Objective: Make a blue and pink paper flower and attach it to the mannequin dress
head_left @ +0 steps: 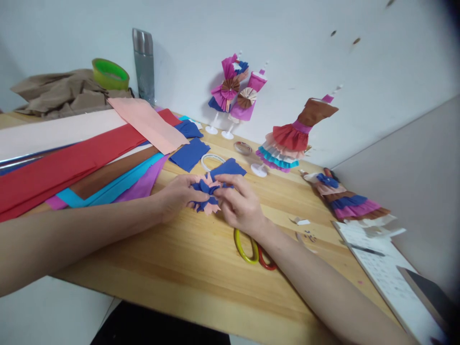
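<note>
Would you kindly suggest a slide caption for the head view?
Left hand and right hand hold a blue and peach paper flower above a wooden table, near scissors.

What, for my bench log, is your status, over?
Left hand and right hand pinching blue-and-pink paper piece. Piece layered, jagged-edged. Scissors partly hidden by right forearm.

You have even, cool, fairly bright light here, its source out of view; it turns the white wall bluish-grey and leaves a soft shadow beside the metal-capped flask, with pale reflections on the cap. Your wooden tabletop carries a faint sheen. The wide lens stretches your left forearm and right forearm toward the frame edges, the upper right corner falls dark, and writing on your white sheet is too blurred to read
</note>
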The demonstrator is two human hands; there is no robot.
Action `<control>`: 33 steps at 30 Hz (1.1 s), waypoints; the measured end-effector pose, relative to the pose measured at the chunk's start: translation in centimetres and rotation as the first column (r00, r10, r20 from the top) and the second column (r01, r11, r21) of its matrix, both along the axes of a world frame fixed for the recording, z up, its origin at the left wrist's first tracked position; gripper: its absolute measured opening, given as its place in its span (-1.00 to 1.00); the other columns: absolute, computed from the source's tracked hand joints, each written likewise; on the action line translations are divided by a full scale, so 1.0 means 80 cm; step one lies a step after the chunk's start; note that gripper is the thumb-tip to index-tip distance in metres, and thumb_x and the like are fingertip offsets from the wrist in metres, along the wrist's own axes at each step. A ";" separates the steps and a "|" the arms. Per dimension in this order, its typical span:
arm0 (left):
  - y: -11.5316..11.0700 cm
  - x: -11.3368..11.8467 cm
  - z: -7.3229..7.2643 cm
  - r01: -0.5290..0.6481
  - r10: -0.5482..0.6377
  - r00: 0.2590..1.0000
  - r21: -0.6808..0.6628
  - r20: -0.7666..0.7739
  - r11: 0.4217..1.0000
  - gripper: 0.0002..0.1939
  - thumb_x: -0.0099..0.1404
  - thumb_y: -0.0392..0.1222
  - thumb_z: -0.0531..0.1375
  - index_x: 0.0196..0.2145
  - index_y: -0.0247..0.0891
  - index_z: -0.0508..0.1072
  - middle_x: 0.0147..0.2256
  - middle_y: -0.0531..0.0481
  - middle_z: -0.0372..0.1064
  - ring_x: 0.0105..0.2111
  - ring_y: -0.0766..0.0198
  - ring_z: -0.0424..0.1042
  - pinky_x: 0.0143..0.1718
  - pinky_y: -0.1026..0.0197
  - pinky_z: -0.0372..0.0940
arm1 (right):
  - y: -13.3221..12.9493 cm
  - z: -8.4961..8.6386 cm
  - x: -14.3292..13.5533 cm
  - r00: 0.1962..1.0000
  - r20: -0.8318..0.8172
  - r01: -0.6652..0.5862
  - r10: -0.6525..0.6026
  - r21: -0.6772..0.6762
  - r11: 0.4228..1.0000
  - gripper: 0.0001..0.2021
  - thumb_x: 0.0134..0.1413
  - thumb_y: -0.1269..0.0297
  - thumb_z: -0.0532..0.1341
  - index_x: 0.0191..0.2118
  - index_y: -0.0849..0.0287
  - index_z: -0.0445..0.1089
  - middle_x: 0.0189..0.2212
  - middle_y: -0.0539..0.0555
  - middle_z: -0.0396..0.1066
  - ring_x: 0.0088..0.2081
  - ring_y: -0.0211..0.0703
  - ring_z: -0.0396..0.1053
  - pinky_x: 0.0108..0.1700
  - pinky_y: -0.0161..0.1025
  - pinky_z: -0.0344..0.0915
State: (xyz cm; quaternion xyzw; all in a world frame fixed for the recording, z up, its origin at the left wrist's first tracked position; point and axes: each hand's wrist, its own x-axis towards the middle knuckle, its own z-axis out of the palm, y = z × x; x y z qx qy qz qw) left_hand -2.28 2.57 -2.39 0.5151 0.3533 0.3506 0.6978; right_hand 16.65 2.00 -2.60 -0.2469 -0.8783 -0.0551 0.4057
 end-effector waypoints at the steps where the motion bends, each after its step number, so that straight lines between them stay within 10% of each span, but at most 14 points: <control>1: 0.000 0.000 0.000 0.012 -0.011 1.000 0.019 -0.015 1.000 -0.86 0.02 -0.26 0.27 -0.43 -0.38 0.46 -0.53 -0.06 0.48 -0.56 0.35 0.38 -0.52 0.31 0.14 | -0.001 0.000 -0.001 0.998 -0.062 0.021 -0.024 -0.050 0.999 -0.71 -0.03 0.62 0.05 -0.26 0.16 0.39 -0.11 0.21 0.41 -0.10 -0.03 0.39 -0.14 -0.04 0.39; 5: -0.001 0.002 0.003 0.056 -0.052 0.997 0.069 -0.053 0.996 -0.90 0.02 -0.28 0.25 -0.46 -0.39 0.47 -0.53 -0.10 0.52 -0.58 0.32 0.42 -0.52 0.31 0.19 | -0.003 0.002 -0.004 0.946 -0.300 0.013 -0.120 -0.337 0.942 -0.71 -0.02 0.58 0.06 -0.22 0.13 0.37 -0.15 0.14 0.41 -0.12 -0.08 0.40 -0.15 -0.08 0.39; 9: -0.004 0.003 0.012 0.059 -0.050 0.996 0.121 -0.079 0.991 -0.91 0.02 -0.33 0.23 -0.46 -0.32 0.38 -0.57 -0.03 0.50 -0.62 0.32 0.41 -0.57 0.32 0.17 | -0.003 0.004 -0.005 0.885 -0.450 -0.214 -0.120 -0.622 0.753 -0.78 0.11 0.33 0.17 -0.10 0.14 0.34 -0.18 0.12 0.42 -0.18 -0.12 0.41 -0.19 -0.14 0.40; 20: -0.017 0.008 0.024 0.031 -0.006 0.994 0.238 -0.107 0.971 -0.40 0.01 -0.38 0.25 0.05 -0.39 0.31 -0.51 0.07 0.46 -0.56 0.28 0.46 -0.52 0.28 0.29 | 0.000 -0.004 0.000 0.839 -0.543 -0.492 -0.015 -0.771 0.406 -0.43 0.08 -0.09 0.21 0.14 0.08 0.20 -0.18 0.11 0.43 -0.18 -0.05 0.46 -0.16 -0.08 0.42; 33: -0.008 0.001 0.004 -0.028 0.068 0.991 0.311 -0.119 0.950 -0.19 0.10 -0.30 0.28 0.26 -0.28 0.07 -0.43 0.09 0.45 -0.56 0.32 0.48 -0.47 0.25 0.39 | -0.005 0.009 -0.012 0.905 -0.415 -0.346 -0.095 -0.848 0.402 -0.67 -0.07 0.04 0.35 -0.33 0.15 0.32 -0.50 -0.04 0.41 -0.50 -0.25 0.37 -0.43 -0.29 0.29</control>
